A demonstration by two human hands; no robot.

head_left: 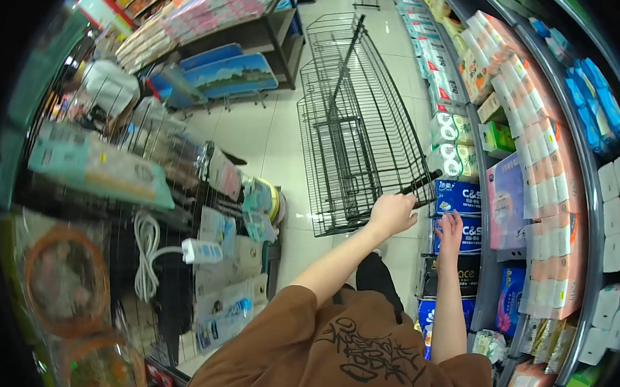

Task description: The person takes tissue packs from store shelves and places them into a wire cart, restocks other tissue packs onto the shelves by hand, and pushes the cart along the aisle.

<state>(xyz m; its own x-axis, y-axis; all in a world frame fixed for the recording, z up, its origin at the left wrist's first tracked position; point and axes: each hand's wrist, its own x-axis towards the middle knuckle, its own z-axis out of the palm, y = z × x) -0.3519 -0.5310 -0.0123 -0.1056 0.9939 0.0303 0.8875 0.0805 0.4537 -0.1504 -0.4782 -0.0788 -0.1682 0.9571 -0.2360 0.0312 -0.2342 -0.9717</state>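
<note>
Ahead of me on the tiled floor is a black wire shopping cart (pixel 405 139), turned at an angle. My left hand (pixel 391 215) is closed on the handle (pixel 423 181) at the cart's near end. To its right, my right hand (pixel 449 234) is raised with its fingers apart and holds nothing. It is in front of blue C&S tissue packs (pixel 462 198) on the low shelf; whether it touches them I cannot tell.
On the right, shelves hold pink-and-white tissue packs (pixel 540 146) and blue packs (pixel 595 103). A rack on the left carries a white power strip (pixel 202 251). Further ahead, blue picture boards (pixel 239 75) lean beside a dark display stand (pixel 283 34).
</note>
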